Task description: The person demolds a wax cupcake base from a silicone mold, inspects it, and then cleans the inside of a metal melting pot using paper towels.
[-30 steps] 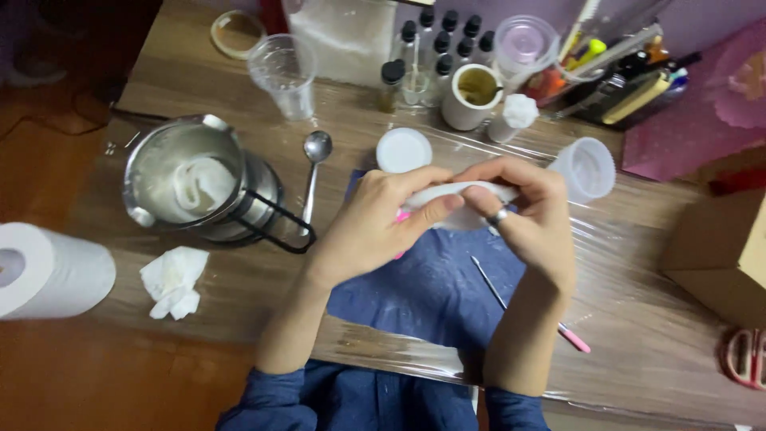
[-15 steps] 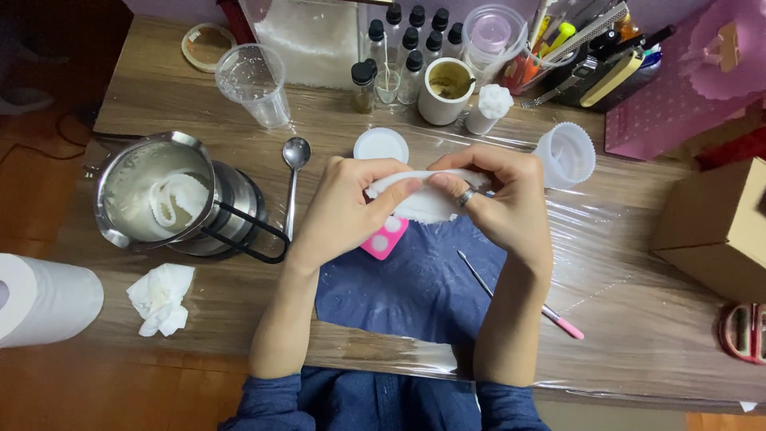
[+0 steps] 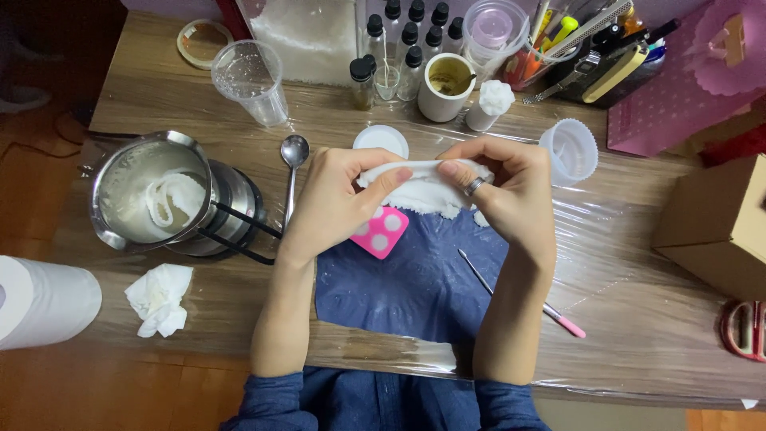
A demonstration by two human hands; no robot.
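Above the blue mat (image 3: 415, 287), both hands' fingers (image 3: 391, 179) pinch white tissue (image 3: 427, 191).

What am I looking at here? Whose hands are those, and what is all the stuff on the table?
The camera sits on a person's head and looks down, so you see that person's own two arms. The left hand and the right hand together hold a soft white lump above a blue mat. Under it lies a pink mould with white dots. Left of the hands are a spoon, a metal pot with white stuff inside, a crumpled tissue and a paper roll. At the back stand a clear cup and small dark-capped bottles. A thin pink-tipped stick lies to the right.
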